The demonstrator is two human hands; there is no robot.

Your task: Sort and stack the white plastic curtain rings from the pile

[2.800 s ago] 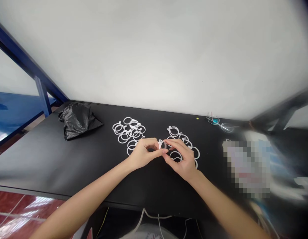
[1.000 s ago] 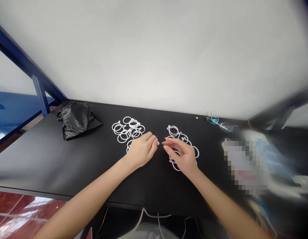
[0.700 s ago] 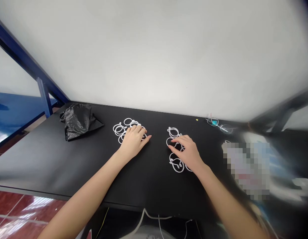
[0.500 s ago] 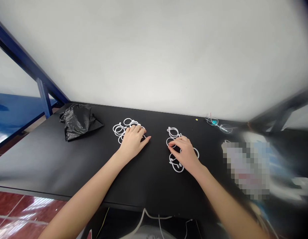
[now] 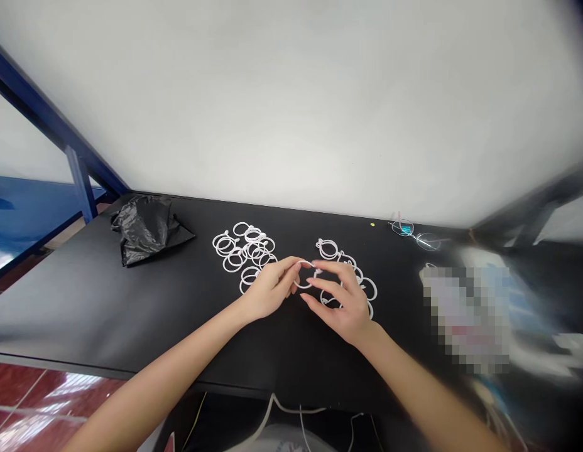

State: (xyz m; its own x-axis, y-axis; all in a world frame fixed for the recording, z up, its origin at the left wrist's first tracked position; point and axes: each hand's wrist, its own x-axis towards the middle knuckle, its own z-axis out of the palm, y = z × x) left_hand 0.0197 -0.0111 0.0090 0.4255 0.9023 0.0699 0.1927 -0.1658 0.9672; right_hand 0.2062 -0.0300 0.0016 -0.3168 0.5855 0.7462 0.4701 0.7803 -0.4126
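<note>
Between my hands is a thin white ring (image 5: pixel 303 287) with a small knob on its right side. My left hand (image 5: pixel 269 285) pinches the ring's left side between thumb and fingers. At its right side, my right hand (image 5: pixel 344 298) has its fingers spread, with the index fingertip at the knob; whether it touches is hard to tell. Several similar white rings (image 5: pixel 235 258) lie in a loose, overlapping group beyond my left hand. Another group of white rings (image 5: pixel 328 250) lies behind and beneath my right hand, partly hidden by it.
A crumpled black plastic bag (image 5: pixel 147 229) lies on the black table (image 5: pixel 145 314) at the left. Eyeglasses (image 5: pixel 414 235) rest near the wall at the right, with a blurred, pixelated item (image 5: pixel 465 320) closer. Cables (image 5: pixel 267 417) hang below the table's front edge.
My left hand has moved right and nearer from the left group, and now grips a ring at the middle. My right hand has lifted slightly from the right group, its fingers spreading.
</note>
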